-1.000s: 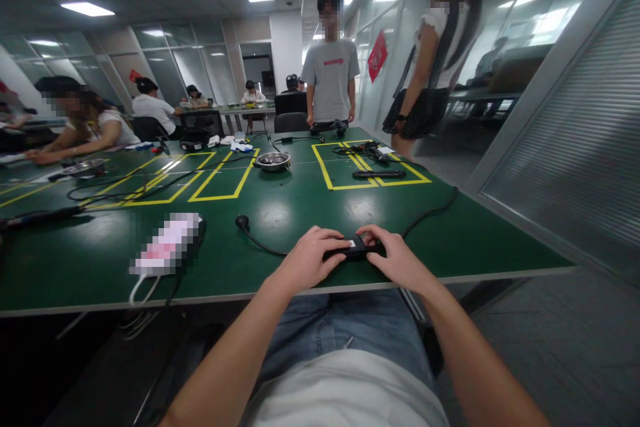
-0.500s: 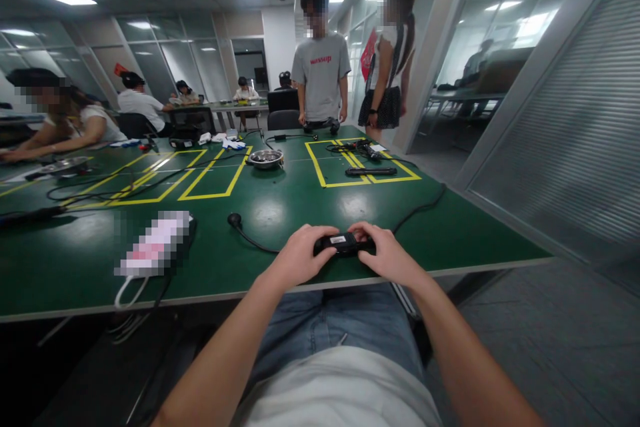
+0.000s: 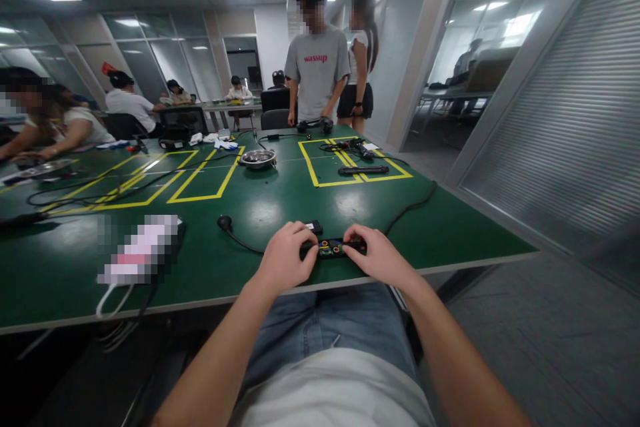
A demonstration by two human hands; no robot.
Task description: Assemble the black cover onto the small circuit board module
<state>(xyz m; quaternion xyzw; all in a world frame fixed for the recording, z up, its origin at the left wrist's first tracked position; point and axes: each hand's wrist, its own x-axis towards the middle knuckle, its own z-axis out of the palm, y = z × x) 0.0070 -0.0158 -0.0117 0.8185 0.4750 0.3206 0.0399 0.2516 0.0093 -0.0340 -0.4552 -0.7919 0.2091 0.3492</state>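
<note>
Near the front edge of the green table [image 3: 240,273] lies a narrow black electrical housing with its circuit board [image 3: 331,248] exposed. My left hand [image 3: 286,259] grips the left end, fingers curled over the top. At the other end, my right hand [image 3: 381,255] pinches the housing between thumb and fingers. Just behind it sits a small black cover with a white label [image 3: 313,226], partly hidden by my left fingers. A black plug [image 3: 225,222] lies to the left, its cord running to my left hand. On the right, a black cable [image 3: 410,209] trails away across the table.
A phone-like blurred object [image 3: 143,250] with a white strap lies at the left. Farther back are a metal bowl [image 3: 259,159], yellow tape outlines [image 3: 314,170], a black bar-shaped part [image 3: 363,170] and tangled cables. A person in a grey shirt [image 3: 319,70] stands across the table.
The labelled cover has come off the housing and now lies behind it, baring the circuit board. Both hands have shifted onto the housing's ends. The view has turned slightly right.
</note>
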